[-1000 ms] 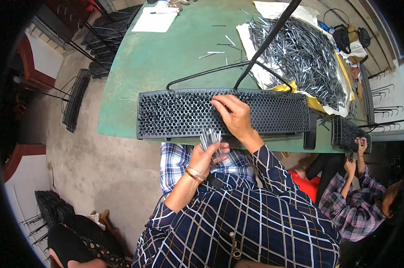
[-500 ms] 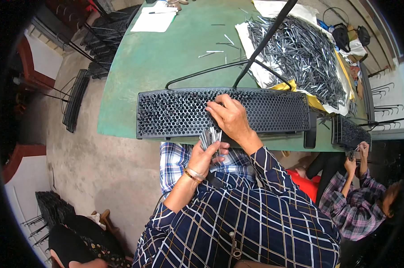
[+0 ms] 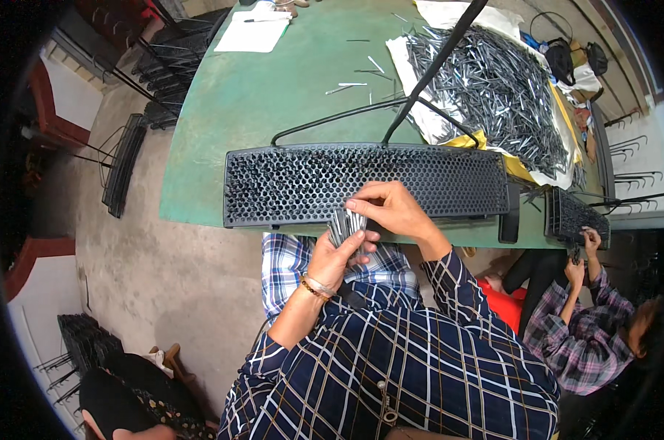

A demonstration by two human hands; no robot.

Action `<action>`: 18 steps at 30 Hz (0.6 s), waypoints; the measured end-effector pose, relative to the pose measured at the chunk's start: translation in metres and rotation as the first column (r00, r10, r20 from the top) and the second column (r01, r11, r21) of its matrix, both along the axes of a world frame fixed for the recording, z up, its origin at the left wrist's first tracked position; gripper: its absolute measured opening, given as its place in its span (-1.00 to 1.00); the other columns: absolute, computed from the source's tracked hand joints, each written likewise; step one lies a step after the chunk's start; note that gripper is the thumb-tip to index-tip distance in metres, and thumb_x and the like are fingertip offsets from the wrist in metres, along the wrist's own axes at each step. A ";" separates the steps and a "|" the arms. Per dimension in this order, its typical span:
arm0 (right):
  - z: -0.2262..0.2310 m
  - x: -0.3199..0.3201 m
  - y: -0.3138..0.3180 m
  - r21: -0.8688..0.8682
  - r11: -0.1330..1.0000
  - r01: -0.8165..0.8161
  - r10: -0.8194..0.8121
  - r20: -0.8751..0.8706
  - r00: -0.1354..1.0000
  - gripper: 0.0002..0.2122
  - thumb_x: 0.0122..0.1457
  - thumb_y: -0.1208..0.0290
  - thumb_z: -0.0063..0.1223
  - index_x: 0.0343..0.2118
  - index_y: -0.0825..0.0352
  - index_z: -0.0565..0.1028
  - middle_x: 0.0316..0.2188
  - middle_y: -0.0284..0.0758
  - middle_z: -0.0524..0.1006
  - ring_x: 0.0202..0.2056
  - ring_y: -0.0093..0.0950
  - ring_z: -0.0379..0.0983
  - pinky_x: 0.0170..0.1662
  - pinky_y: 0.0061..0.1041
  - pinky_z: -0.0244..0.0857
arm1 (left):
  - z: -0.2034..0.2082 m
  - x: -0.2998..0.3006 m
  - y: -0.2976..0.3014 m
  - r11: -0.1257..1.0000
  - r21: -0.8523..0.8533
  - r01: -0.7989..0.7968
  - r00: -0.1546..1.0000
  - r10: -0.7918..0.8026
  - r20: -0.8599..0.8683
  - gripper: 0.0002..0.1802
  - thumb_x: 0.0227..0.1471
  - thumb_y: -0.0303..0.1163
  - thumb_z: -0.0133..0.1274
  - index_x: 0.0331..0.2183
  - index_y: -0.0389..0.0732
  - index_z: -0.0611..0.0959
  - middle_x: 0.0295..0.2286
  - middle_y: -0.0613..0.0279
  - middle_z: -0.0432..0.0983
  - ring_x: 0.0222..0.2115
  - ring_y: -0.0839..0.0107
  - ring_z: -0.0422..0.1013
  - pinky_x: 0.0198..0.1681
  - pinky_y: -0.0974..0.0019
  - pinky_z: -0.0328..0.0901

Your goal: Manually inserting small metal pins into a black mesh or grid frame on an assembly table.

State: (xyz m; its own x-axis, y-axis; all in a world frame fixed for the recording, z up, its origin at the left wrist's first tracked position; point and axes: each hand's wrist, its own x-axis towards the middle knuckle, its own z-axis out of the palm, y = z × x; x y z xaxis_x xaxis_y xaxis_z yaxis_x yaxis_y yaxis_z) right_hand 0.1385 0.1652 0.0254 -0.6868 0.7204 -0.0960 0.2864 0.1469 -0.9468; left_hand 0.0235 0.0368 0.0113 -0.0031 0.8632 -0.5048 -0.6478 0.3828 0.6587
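In front of me lies a long black perforated panel with rows of round holes; dark pieces fill many holes on its left part, while the holes at right look bare. My left hand, just below the panel's front edge, is closed around a bundle of thin black and silvery strips that point upward. My right hand has come to the top of this bundle, thumb and fingers pinched at the strip ends. Exactly how many strips it grips is hidden.
A black rod frame rises from the panel's back. Beyond it, a large heap of similar strips lies on white sheeting on the green table. Paper with a pen sits far left. At right, a co-worker handles a similar panel.
My right hand has moved down and slightly right, from over the panel's holes to the strip bundle. My left hand stays almost still with the bundle.
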 end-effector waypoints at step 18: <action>-0.016 -0.020 0.011 0.489 0.791 0.367 -0.289 -0.231 0.929 -0.78 -0.01 0.53 0.15 -0.25 0.36 0.51 -0.47 -0.28 0.56 -0.62 -0.65 0.40 -0.59 -0.67 0.23 | -0.004 0.005 0.000 0.994 -0.097 0.057 0.997 -0.051 0.060 -0.80 0.10 -0.37 -0.02 -0.24 -0.25 0.54 -0.29 0.14 0.54 -0.32 0.46 0.47 -0.35 0.41 0.39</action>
